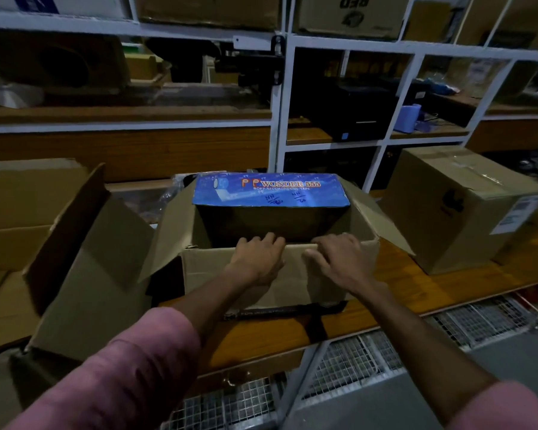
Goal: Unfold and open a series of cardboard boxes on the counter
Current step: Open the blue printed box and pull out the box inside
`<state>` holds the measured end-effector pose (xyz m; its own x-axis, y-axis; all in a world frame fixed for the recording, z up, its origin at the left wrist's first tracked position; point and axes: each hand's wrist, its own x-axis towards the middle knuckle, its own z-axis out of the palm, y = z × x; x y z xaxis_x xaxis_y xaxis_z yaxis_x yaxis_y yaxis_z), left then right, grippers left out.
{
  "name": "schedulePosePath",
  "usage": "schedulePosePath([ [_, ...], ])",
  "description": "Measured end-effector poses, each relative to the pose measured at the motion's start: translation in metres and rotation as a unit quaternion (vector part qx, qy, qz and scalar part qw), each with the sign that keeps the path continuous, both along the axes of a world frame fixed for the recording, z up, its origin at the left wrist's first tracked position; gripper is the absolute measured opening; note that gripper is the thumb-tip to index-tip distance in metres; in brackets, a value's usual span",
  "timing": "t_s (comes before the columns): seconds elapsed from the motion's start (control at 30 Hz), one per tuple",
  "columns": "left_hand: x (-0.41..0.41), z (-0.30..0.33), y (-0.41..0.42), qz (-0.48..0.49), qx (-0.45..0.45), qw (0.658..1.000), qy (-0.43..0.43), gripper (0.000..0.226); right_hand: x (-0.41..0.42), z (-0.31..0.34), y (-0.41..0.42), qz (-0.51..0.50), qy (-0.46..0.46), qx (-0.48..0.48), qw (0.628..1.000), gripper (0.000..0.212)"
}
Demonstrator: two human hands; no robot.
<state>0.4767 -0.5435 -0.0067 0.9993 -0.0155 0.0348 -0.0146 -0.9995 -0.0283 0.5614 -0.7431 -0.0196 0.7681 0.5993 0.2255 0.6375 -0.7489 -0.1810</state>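
Both hands grip the near top edge of the open cardboard box (261, 274) at the middle of the wooden counter (448, 293): left hand (258, 259) and right hand (342, 259) curl their fingers over the rim. Its blue "Wonder 555" tape flap (271, 189) stands at the back. Three boxes show: another opened box (59, 243) left, a sealed box (466, 206) right. White shelving (280, 119) rises behind.

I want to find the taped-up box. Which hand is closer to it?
Right. The right hand grips the open box's near edge, on the side toward the sealed box. The left hand holds the same edge, farther away.
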Motion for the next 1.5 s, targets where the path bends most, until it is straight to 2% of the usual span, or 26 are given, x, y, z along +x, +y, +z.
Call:
schedulePosePath([
  [0.1, -0.009, 0.005, -0.007, 0.013, -0.018, 0.999, 0.026, 0.036, -0.010, 0.006, 0.001, 0.011, 0.012, 0.007, 1.000, 0.031],
  [0.2, -0.024, 0.003, -0.015, 0.015, -0.012, 1.000, 0.000, 0.031, -0.020, 0.011, -0.005, 0.002, -0.006, -0.010, 1.000, 0.020],
  [0.3, -0.040, 0.000, -0.018, 0.000, -0.011, 1.000, -0.027, 0.029, -0.033, 0.010, -0.013, 0.017, -0.010, -0.011, 1.000, 0.021],
  [0.57, -0.069, 0.003, -0.042, -0.024, -0.045, 0.998, -0.033, 0.020, -0.057, 0.013, -0.046, 0.050, 0.027, -0.012, 0.998, 0.022],
  [0.77, -0.076, 0.001, -0.043, -0.021, -0.035, 0.998, -0.042, 0.024, -0.065, 0.020, -0.049, 0.057, 0.057, 0.007, 0.997, 0.019],
  [0.83, -0.075, 0.003, -0.043, -0.012, -0.032, 0.999, -0.040, 0.032, -0.064, 0.020, -0.050, 0.055, 0.074, 0.008, 0.996, 0.015],
  [0.87, -0.075, 0.005, -0.045, 0.008, -0.050, 0.998, -0.034, 0.040, -0.063, 0.021, -0.050, 0.052, 0.096, 0.029, 0.994, 0.017],
  [0.93, -0.070, 0.012, -0.048, 0.069, -0.130, 0.989, 0.004, 0.052, -0.061, 0.028, -0.047, 0.025, 0.174, 0.117, 0.977, 0.035],
  [1.0, -0.059, 0.019, -0.047, 0.119, -0.209, 0.969, 0.049, 0.051, -0.056, 0.036, -0.038, 0.001, 0.229, 0.176, 0.957, 0.040],
  [1.07, -0.041, 0.024, -0.039, 0.155, -0.255, 0.949, 0.098, 0.039, -0.047, 0.044, -0.028, 0.000, 0.237, 0.141, 0.961, 0.030],
  [1.13, -0.021, 0.022, -0.028, 0.171, -0.271, 0.937, 0.143, 0.029, -0.033, 0.046, -0.016, 0.023, 0.235, 0.051, 0.970, 0.020],
  [1.2, -0.002, 0.011, -0.018, 0.179, -0.274, 0.933, 0.150, 0.036, -0.019, 0.043, -0.002, 0.030, 0.257, -0.019, 0.966, 0.025],
  [1.27, 0.013, -0.003, -0.008, 0.184, -0.271, 0.942, 0.069, 0.072, -0.007, 0.039, 0.013, 0.027, 0.289, -0.050, 0.956, 0.042],
  [1.33, 0.027, -0.005, 0.004, 0.175, -0.226, 0.956, -0.058, 0.098, 0.008, 0.035, 0.030, 0.029, 0.278, -0.064, 0.958, 0.061],
  [1.4, 0.045, 0.001, 0.021, 0.141, -0.165, 0.967, -0.131, 0.104, 0.028, 0.033, 0.048, 0.035, 0.223, -0.066, 0.972, 0.073],
  [1.5, 0.076, 0.010, 0.049, 0.111, -0.130, 0.977, -0.128, 0.103, 0.061, 0.032, 0.076, 0.022, 0.164, -0.057, 0.984, 0.073],
])
